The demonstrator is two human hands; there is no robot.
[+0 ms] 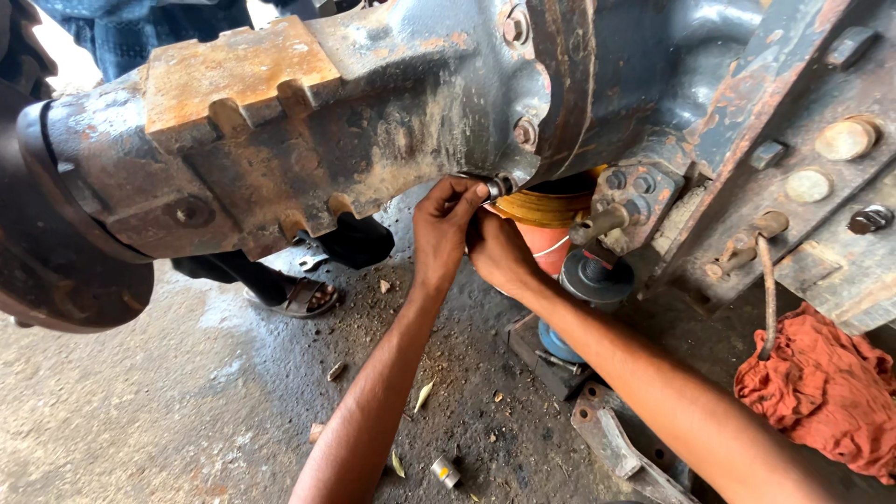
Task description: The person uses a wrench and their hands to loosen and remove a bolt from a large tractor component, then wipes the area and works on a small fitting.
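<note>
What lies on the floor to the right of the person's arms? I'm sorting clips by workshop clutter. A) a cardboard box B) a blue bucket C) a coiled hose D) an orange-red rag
D: a crumpled orange-red rag lies at the lower right on the floor, beside the right hand's forearm, under the rusty axle housing where both hands work.
</note>
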